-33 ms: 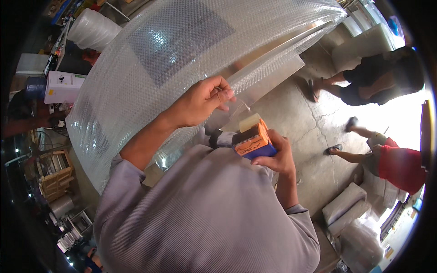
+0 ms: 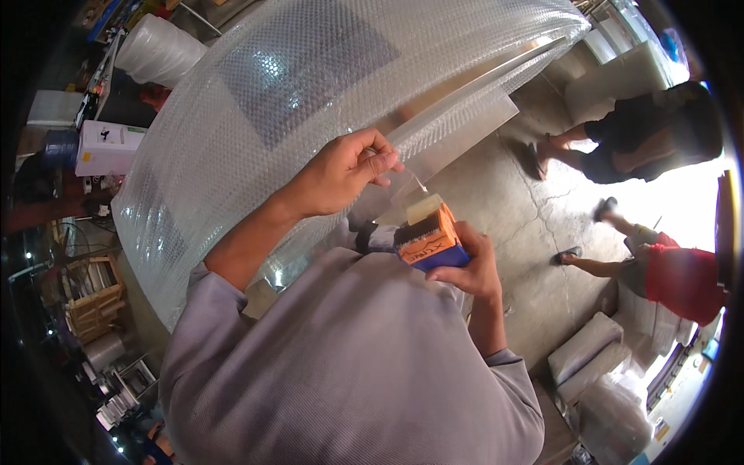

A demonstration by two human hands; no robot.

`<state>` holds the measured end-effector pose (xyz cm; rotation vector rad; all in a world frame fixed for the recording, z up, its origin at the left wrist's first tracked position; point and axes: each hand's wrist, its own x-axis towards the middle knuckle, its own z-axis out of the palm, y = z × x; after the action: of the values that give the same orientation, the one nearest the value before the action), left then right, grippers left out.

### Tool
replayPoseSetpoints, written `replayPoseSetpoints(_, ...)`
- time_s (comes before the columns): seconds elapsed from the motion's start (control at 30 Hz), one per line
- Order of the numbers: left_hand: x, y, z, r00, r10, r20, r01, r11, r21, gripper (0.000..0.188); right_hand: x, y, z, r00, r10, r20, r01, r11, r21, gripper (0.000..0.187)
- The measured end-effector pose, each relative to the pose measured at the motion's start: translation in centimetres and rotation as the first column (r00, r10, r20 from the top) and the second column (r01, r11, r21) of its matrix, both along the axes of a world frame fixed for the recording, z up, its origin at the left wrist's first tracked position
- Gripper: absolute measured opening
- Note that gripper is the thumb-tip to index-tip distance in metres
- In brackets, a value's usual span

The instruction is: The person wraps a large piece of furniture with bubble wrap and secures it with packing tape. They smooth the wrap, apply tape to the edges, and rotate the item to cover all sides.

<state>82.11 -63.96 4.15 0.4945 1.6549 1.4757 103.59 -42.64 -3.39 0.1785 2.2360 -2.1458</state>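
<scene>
Head view shows the right hand [image 2: 477, 267] gripping an orange-and-blue box [image 2: 431, 245] just off the bubble-wrapped panel's [image 2: 205, 167] near edge, apparently to steady it, while the left hand [image 2: 342, 172], over that edge, pinches a thin pale strand [image 2: 419, 182], seemingly for fine control.

Head view: one fisheye camera is looking steeply down from the person's head; it is facing the bubble wrap [image 2: 194, 147], catching the grey shirt [image 2: 356, 356] closer than the wrap and concrete floor [image 2: 527, 232] to the wrap's right.
</scene>
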Motion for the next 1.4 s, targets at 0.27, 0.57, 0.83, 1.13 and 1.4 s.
replayPoseSetpoints(0.27,-1.2,0.2,0.6,0.857,-0.007,-0.516,-0.071,0.989,-0.131,0.010,-1.6,-1.0,1.9,0.989,-0.020,0.145,-0.002,0.989,0.151,0.075)
replayPoseSetpoints(0.57,-5.7,0.0,-1.0,0.809,0.057,-0.584,-0.169,0.976,-0.138,0.022,-5.1,-2.4,4.0,0.972,-0.084,0.220,0.017,0.956,0.291,0.062)
replayPoseSetpoints(0.83,-4.8,-1.5,-1.7,0.940,0.135,-0.312,-0.150,0.988,-0.023,0.044,-5.8,-0.8,3.2,0.993,-0.015,0.120,0.002,0.994,0.105,0.067)
replayPoseSetpoints(1.13,4.0,0.2,-6.1,0.962,-0.027,0.273,-0.011,0.990,0.137,0.073,-5.8,6.1,3.1,0.834,0.325,-0.447,-0.368,0.930,-0.012,0.064)
replayPoseSetpoints(1.4,5.5,1.0,-5.4,0.923,-0.066,0.379,-0.046,0.959,0.279,0.056,-6.1,4.3,2.7,0.794,0.280,-0.540,-0.426,0.890,-0.164,0.050)
